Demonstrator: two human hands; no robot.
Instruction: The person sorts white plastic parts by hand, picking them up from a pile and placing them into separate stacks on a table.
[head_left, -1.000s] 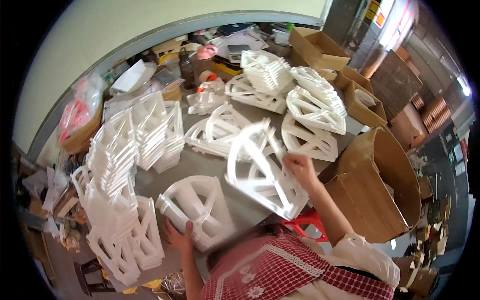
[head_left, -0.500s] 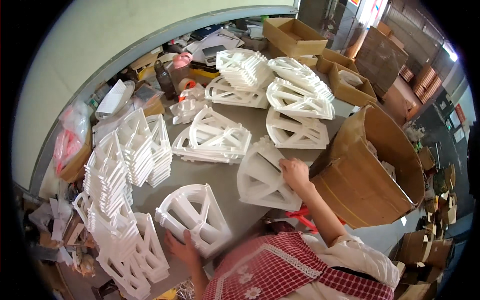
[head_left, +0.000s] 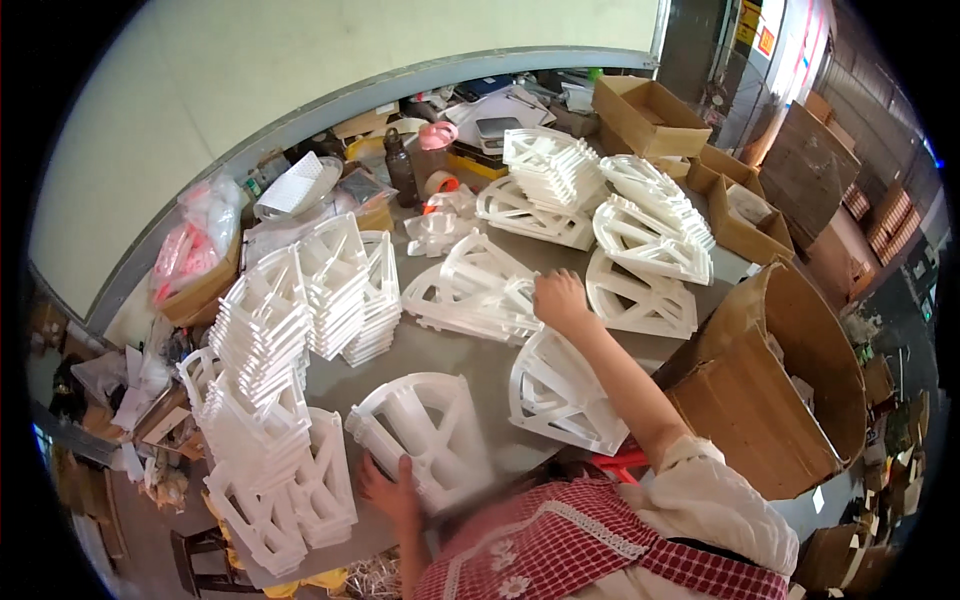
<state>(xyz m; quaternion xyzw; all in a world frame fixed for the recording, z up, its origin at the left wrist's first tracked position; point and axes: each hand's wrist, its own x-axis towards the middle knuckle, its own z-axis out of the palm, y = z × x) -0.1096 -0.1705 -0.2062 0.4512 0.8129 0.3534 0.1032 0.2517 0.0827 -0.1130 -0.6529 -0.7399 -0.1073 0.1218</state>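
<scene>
My right hand (head_left: 562,300) reaches out to the middle of the table. Its fingers are bent over the right corner of a white fan-shaped plastic frame (head_left: 480,268), which lies on a low pile. Below that forearm lies another white frame (head_left: 560,385), apart from the hand. Near the front edge, my left hand (head_left: 393,492) grips the lower left side of a stack of nested frames (head_left: 440,425), thumb against the edge. Tall stacks of the same frames (head_left: 265,330) stand left of it. More frame stacks (head_left: 655,225) sit at the far right.
A big open carton (head_left: 740,400) stands at the right, with smaller cardboard boxes (head_left: 650,115) behind. Along the back wall are a dark bottle (head_left: 400,168), a pink-lidded jug (head_left: 437,150), tape and clutter. A box of plastic bags (head_left: 200,260) stands at the left.
My right hand has left the near frame and moved up and away to the middle pile. The left hand stays at its stack. The whole view has shifted a little.
</scene>
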